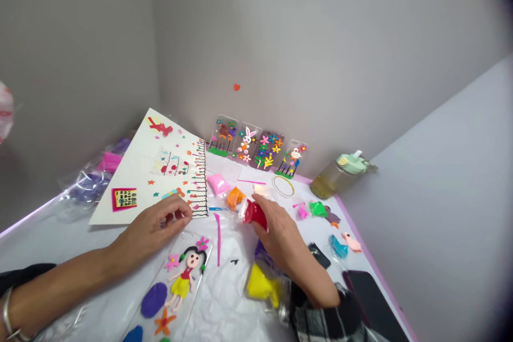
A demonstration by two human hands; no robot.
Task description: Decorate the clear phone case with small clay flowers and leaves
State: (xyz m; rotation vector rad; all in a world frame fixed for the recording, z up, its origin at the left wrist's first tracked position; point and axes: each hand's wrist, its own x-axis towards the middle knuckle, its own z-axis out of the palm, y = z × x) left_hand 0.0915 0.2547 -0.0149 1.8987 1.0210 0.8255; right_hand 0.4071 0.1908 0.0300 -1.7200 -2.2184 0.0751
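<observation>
Red packet partly hidden by the right hand, decorated clear case cut off at the bottom edge.

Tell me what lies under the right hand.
A red packet in the right hand, and some purple material at its edge. The hand hides whatever lies directly below.

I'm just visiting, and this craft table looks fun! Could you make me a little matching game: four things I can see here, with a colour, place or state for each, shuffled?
Things
1. Bottle
2. Red packet
3. Phone
4. Rabbit

Descriptions
A. White, with pink ears
B. In the right hand
C. Dark, lying flat
D. Topped with a pale green lid

Right pairs: 1-D, 2-B, 3-C, 4-A
</observation>
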